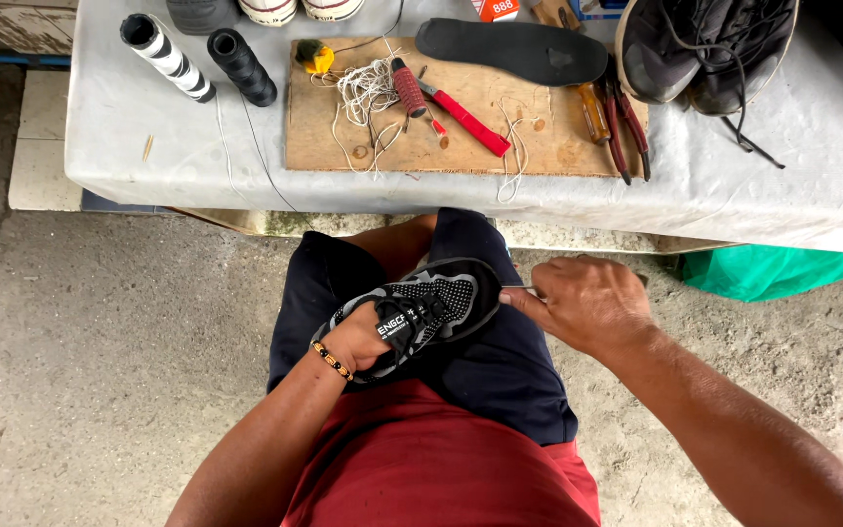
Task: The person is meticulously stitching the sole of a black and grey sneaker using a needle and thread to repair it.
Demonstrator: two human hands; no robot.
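shoe on lap between both hands, table beyond knees, board on table, spools left of board

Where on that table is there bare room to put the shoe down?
Bare cloth lies between the black spool and the wooden board, and right of the pliers below the dark shoes. The board itself is crowded with string, tools and an insole.

The person wears a red short-sleeved shirt, dark navy shorts, and an orange-and-black beaded bracelet on the left wrist; both forearms are bare.
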